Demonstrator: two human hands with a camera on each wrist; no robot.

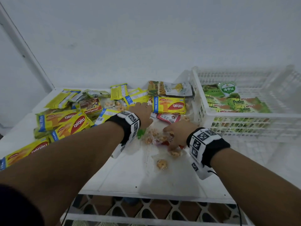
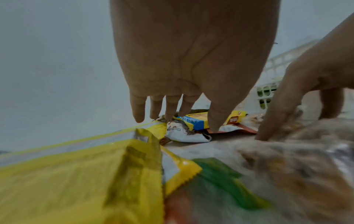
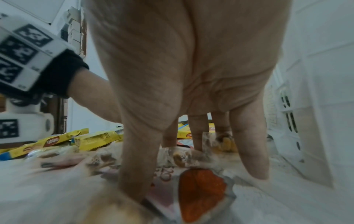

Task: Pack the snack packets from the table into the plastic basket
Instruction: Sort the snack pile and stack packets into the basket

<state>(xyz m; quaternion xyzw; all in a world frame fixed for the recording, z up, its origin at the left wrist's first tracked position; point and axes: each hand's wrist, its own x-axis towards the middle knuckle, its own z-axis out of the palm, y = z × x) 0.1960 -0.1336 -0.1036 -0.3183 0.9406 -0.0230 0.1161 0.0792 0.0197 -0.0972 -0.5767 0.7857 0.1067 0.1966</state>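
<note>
The left wrist (image 2: 67, 189) view blurs the nearest yellow packet's print.

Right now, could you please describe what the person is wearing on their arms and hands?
Both hands are bare, without gloves. The left wrist and right wrist each carry a black fabric band with a white blocky unit covered in black-and-white square tag markers. A thin dark cable trails from the right unit. A dark sleeve edge shows on the left upper arm.

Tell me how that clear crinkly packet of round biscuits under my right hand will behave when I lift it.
The clear crinkly biscuit packet will probably sag and bend, since its thin film already lies wrinkled on the white table. The glossy film may slip under the right hand, whose fingers only press its top. The loose round biscuits inside look brittle, so squeeze gently.
</note>
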